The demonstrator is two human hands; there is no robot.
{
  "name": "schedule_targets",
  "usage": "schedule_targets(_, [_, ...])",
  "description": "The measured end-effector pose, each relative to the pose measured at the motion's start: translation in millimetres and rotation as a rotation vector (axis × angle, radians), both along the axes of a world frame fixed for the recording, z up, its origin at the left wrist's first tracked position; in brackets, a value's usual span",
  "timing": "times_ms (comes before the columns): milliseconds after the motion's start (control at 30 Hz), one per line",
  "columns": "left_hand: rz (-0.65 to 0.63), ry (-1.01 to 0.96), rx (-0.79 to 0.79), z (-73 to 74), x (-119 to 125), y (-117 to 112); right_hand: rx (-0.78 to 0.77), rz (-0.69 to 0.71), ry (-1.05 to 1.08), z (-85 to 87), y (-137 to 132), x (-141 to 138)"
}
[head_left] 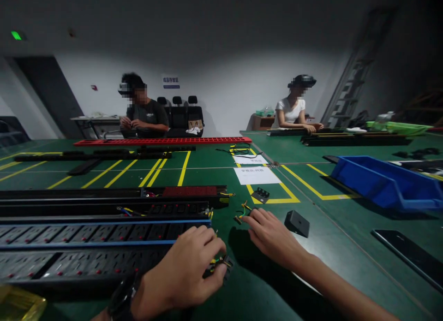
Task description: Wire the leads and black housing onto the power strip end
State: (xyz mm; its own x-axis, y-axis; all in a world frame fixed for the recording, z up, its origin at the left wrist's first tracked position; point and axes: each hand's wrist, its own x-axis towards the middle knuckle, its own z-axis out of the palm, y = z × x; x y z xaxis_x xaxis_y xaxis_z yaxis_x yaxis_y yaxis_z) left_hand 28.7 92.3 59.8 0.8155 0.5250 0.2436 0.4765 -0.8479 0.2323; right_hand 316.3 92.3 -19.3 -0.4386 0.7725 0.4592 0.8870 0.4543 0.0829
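Green bench (332, 252): beside black socket strips (100, 233), a small black wired part (229, 268) is clamped by the left fingers (218, 276); a short yellow-green wire (242, 212), pinched by the right fingers (255, 223), could be bent by pulling.

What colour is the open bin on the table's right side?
The bin is blue; the head view shows it best.

Single head-worn cam, looking fwd & down from above the near edge of the green bench (332, 252). L hand (194, 268) & R hand (269, 226) v. close, lower ctr; one co-worker (147, 115) & another co-worker (292, 111) farther off, across bench; pale wall (223, 92) farthest. Wide-angle, approx. whole benchtop width in shot.
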Motion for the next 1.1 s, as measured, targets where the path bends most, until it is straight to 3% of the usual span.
schedule_targets(67, [-0.089, 0.123, 0.036, 12.4, 3.6, 16.2, 0.024, 0.033, -0.088, 7.4, 14.6, -4.8])
schedule_targets(167, [-0.081, 0.137, 0.023, 22.8, 11.6, 46.8, 0.057, 0.044, -0.144, 10.6, 36.7, -12.4])
schedule_targets(267, [-0.045, 0.042, -0.093, 20.5, 18.9, 73.8, 0.031, 0.066, -0.14, 4.9, 50.2, -18.3])
schedule_targets(367, [-0.016, -0.048, -0.18, 8.4, 21.2, 88.5, 0.017, 0.105, -0.102, -1.3, 50.7, -20.9])
schedule_targets(600, [-0.021, -0.054, -0.061, -14.8, 12.1, 94.4, 0.125, 0.144, 0.062, -9.2, 33.7, -28.6])
schedule_targets(800, [-0.072, -0.084, -0.083, -17.0, 12.0, 91.7, 0.297, 0.199, 0.322, -13.5, 23.4, -46.3])
schedule_targets(1100, [-0.125, -0.11, -0.112, -20.5, 13.9, 89.4, 0.432, 0.249, 0.357, -7.8, 20.3, -45.6])
